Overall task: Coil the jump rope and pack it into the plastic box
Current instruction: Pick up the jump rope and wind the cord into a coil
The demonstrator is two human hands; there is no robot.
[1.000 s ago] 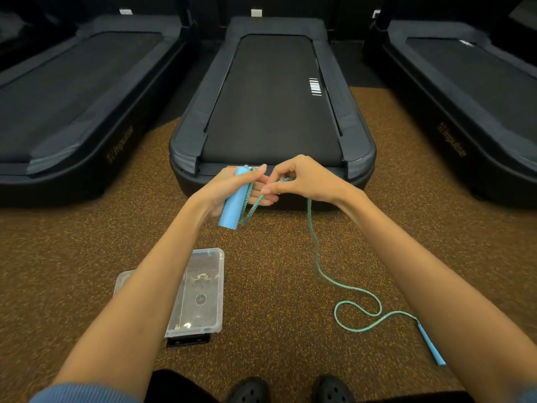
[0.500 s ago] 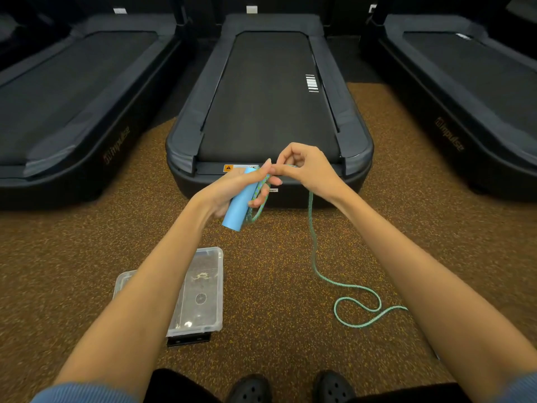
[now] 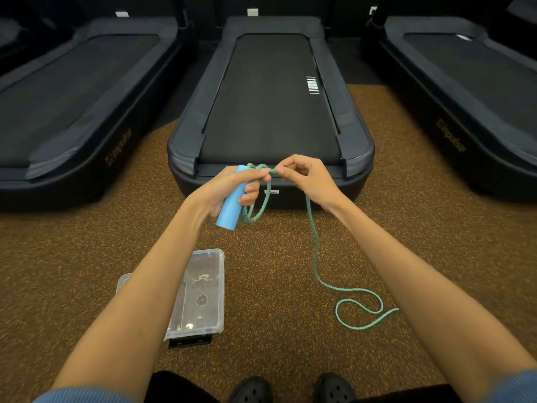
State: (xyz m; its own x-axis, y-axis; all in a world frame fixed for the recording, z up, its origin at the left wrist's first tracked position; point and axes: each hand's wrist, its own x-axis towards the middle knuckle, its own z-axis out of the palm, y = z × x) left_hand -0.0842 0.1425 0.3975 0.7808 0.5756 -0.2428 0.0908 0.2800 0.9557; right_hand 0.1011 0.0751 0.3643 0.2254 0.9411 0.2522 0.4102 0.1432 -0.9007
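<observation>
My left hand (image 3: 232, 189) grips a light blue jump rope handle (image 3: 229, 210), with a few loops of green rope (image 3: 258, 210) hanging beside it. My right hand (image 3: 308, 178) pinches the rope just right of the left thumb. From there the rope (image 3: 315, 251) drops to the floor and curls in a loose loop (image 3: 360, 311) at the right. The other handle is hidden behind my right forearm. A clear plastic box (image 3: 203, 292) lies open on the floor under my left forearm, with its lid (image 3: 123, 282) beside it on the left.
Three dark treadmills stand ahead: one in the middle (image 3: 270, 112), one left (image 3: 66, 97), one right (image 3: 470, 91). The floor (image 3: 290, 338) is brown speckled rubber. My black shoes (image 3: 252, 389) show at the bottom edge.
My right hand has brought another stretch of rope up to the left thumb. The loops beside the handle have grown and the rope on the floor has shortened, drawn towards me.
</observation>
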